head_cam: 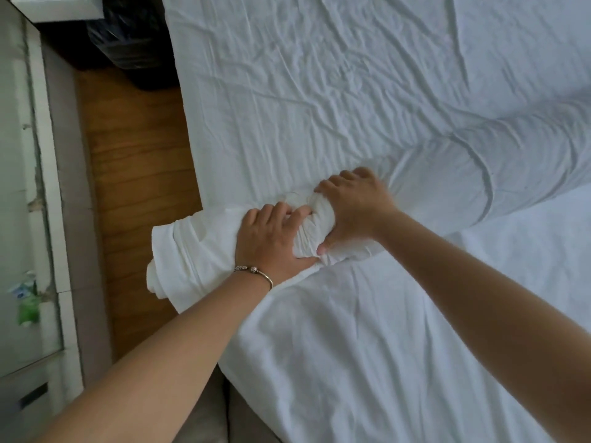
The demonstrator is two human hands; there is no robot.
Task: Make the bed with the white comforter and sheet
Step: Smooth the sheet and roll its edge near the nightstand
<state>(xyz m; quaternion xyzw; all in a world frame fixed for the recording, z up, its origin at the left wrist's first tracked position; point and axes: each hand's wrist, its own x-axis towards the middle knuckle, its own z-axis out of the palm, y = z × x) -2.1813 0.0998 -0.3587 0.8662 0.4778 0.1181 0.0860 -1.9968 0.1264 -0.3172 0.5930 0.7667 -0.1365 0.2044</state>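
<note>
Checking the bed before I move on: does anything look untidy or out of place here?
Yes. The comforter lies rolled in a long bundle across the wrinkled sheet, one end overhanging the bed edge; the left hand presses and the right hand grips it.

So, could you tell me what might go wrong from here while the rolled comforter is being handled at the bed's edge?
1. The loose end of the comforter already hangs past the bed edge over the wooden floor; it could slide off.
2. The right hand grips only a bunched twist while the left hand presses beside it, so a pull may unroll it unevenly.
3. The sheet is heavily wrinkled; covering it now would likely trap the creases.
</note>
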